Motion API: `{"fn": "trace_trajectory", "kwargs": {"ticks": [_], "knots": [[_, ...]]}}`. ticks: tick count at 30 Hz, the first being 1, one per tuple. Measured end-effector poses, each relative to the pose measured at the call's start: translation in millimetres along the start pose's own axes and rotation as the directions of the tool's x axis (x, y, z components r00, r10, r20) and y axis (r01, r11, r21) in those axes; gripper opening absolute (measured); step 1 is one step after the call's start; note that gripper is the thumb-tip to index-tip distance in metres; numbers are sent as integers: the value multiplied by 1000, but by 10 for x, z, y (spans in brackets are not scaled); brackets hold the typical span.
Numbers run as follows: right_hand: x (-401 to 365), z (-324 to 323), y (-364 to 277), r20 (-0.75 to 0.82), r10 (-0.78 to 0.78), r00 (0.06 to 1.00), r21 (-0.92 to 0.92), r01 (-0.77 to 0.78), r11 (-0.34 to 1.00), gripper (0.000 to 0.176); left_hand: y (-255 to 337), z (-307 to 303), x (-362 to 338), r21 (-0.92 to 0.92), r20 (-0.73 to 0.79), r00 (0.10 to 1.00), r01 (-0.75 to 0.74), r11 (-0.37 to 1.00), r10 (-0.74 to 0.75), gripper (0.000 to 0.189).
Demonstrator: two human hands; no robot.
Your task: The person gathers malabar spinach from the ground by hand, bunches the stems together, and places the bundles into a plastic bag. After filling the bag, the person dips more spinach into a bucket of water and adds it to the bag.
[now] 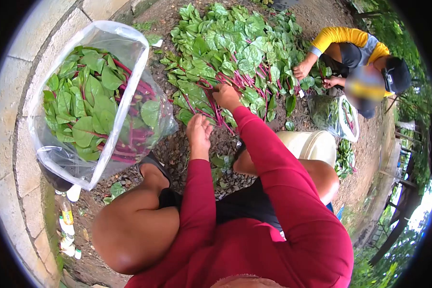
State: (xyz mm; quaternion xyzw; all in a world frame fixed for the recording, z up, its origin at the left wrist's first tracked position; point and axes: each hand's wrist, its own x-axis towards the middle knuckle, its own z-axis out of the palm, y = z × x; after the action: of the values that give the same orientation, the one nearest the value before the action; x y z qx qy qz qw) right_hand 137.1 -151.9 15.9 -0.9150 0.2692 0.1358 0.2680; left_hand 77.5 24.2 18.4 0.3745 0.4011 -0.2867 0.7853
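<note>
A broad pile of Malabar spinach point(221, 43), with green leaves and purple-red stems, lies on the ground in front of me. At its near edge my right hand point(225, 97) is closed round some stems point(215, 108); the fingertips are partly hidden. Just below and left of it, my left hand point(199, 134) is palm up with loosely curled fingers, and nothing shows in it. To my left stands a clear plastic bag point(113, 139) with a white rim, filled with more of the same leaves and stems.
Across the pile at right, a co-worker in a yellow sleeve point(338, 36) crouches with both hands at the stems. Nearby are a second clear bag point(348, 120) and a whitish bucket point(321, 146). Several bottles point(67, 218) stand beside the stone paving point(9, 158) at left.
</note>
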Motion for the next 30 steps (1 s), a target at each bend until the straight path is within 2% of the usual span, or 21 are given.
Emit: {"fn": "trace_trajectory", "kwargs": {"ticks": [4, 5, 9, 12, 13, 17, 20, 21, 24, 25, 26, 28, 30], "knots": [[-126, -199, -26, 0, -95, 996, -87, 94, 992, 34, 43, -55, 44, 20, -12, 999, -43, 999, 44, 23], [-161, -232, -6, -30, -167, 985, -149, 161, 976, 34, 52, -48, 31, 15, -13, 999, -51, 999, 51, 22], [-126, -218, -14, -38, -270, 962, -177, 260, 949, 39, 8, -4, -12, 73, 39, 996, -86, 994, 84, 24], [-51, -164, -88, 23, -191, 981, -171, 192, 966, 35, -44, 47, -95, 123, 39, 998, -52, 991, 47, 27], [47, -56, -70, 3, -220, 976, -243, 214, 946, 30, -57, 63, -122, 159, 35, 999, -43, 986, 38, 29], [157, -16, -149, -4, -238, 971, -285, 227, 931, 27, -37, 70, -141, 164, 76, 996, -50, 985, 38, 29], [87, -178, -223, -46, -236, 971, -116, 229, 966, 26, 13, 47, -83, 135, 49, 998, -42, 990, 36, 28], [76, -193, -229, -116, -303, 946, -77, 296, 952, 24, 45, 38, -74, 116, 39, 998, -45, 992, 41, 27], [-106, -409, -263, 47, -250, 967, 124, 243, 962, 23, 125, 58, -50, 90, 23, 997, -81, 993, 79, 28], [-234, -413, -271, -40, -286, 958, 174, 288, 942, 19, 152, 74, -59, 96, 26, 994, -105, 990, 103, 29], [-373, -396, -280, -45, -246, 968, 215, 250, 944, 19, 182, 98, -81, 105, 30, 992, -128, 986, 126, 30], [-688, -175, -202, -245, -328, 912, 220, 382, 898, 19, 223, 142, -124, 162, 20, 989, -150, 975, 149, 36], [-975, 58, -166, -179, -356, 917, 194, 387, 901, 22, 247, 127, -163, 280, -2, 985, -164, 946, 171, 40]]}}
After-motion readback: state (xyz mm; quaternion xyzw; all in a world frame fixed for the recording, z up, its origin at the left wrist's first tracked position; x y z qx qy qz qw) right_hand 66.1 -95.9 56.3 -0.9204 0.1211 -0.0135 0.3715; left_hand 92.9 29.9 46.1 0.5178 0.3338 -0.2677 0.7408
